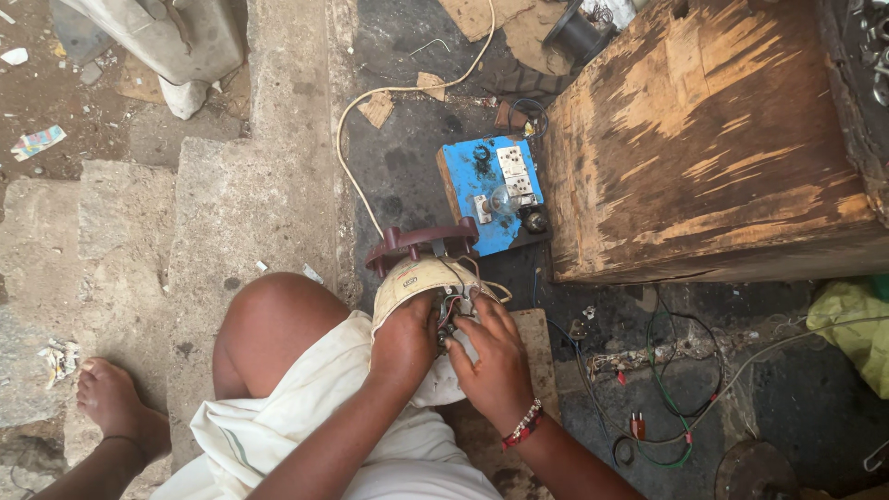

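Just below the centre of the frame, both hands meet over a cream-coloured motor housing (pixel 419 278) that rests on the person's lap, above a white cloth (pixel 306 398) draped over the thigh. Left hand (pixel 405 341) comes up from the lower middle, forearm angled toward the upper right, fingers curled and closed around the near side of the housing, steadying it. Right hand (pixel 494 356), with a red and white beaded bracelet (pixel 523 424) at the wrist, reaches in from the lower right; its fingers are bent and pinched in at a bundle of thin wires (pixel 452 310) in the open side of the housing, though whether they grip a wire cannot be told. A dark maroon bracket (pixel 419 241) sits at the far edge of the housing. Just above it, on the dark floor, lies a blue switchboard (pixel 495 190) with white sockets and a small bulb, a cream cable (pixel 370 102) curving away toward the top. A worn wooden box (pixel 704 139) fills the upper right. Loose green and black wires (pixel 676 407) lie at lower right, and a bare foot (pixel 116 403) rests on stone steps (pixel 139 231) at lower left.
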The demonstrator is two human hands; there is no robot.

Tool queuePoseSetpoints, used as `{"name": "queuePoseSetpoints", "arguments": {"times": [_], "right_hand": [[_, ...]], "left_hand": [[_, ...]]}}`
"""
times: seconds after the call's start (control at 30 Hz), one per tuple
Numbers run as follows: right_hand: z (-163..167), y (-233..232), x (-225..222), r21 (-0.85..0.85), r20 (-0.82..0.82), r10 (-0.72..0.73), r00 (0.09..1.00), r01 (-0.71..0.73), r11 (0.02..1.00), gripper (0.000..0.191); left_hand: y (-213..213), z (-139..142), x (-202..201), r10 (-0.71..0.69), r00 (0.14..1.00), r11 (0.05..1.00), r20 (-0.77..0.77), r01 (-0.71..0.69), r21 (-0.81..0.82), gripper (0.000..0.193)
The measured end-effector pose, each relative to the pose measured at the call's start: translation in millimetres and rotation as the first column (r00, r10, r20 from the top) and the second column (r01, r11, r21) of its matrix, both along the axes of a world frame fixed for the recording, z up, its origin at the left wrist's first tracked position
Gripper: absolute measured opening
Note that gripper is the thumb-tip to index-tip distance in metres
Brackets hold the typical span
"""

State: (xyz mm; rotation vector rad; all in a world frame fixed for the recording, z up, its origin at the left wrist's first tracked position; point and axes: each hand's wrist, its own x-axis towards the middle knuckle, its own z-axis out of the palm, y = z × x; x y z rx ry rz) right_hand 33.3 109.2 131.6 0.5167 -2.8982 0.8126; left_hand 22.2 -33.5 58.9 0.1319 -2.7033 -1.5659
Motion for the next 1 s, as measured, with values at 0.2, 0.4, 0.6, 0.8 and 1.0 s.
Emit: {"name": "queuePoseSetpoints", "arguments": {"times": [0.2, 0.4, 0.6, 0.8, 1.0], "right_hand": [[-3, 7, 0, -0.060, -0.013, -0.038, 0.999, 0.037, 0.998, 0.027], [3, 32, -9, -0.334, 0.102, -0.130, 0.986, 0.158, 0.929, 0.023], [-1, 17, 4, -0.243, 0.163, -0.020, 0.986, 0.060, 0.968, 0.032], [-11, 1, 10, -0.107, 0.132, 0.019, 0.991, -0.005, 0.994, 0.036], [-23, -2, 5, -0.152, 0.176, 0.021, 0.984, 0.007, 0.988, 0.042]], "left_hand": [[1, -2, -1, 0.012, 0.999, 1.000, -0.052, -0.011, 0.009, 0.031], [0, -1, -1, 0.000, 1.000, 1.000, -0.014, 0.000, -0.010, 0.028], [-1, -1, -2, -0.012, 0.998, 1.000, 0.061, 0.013, -0.018, 0.022], [-2, 1, 0, 0.000, 1.000, 1.000, -0.004, 0.000, 0.015, 0.029], [-3, 1, -2, 0.003, 1.000, 1.000, 0.001, -0.003, 0.011, 0.027]]}}
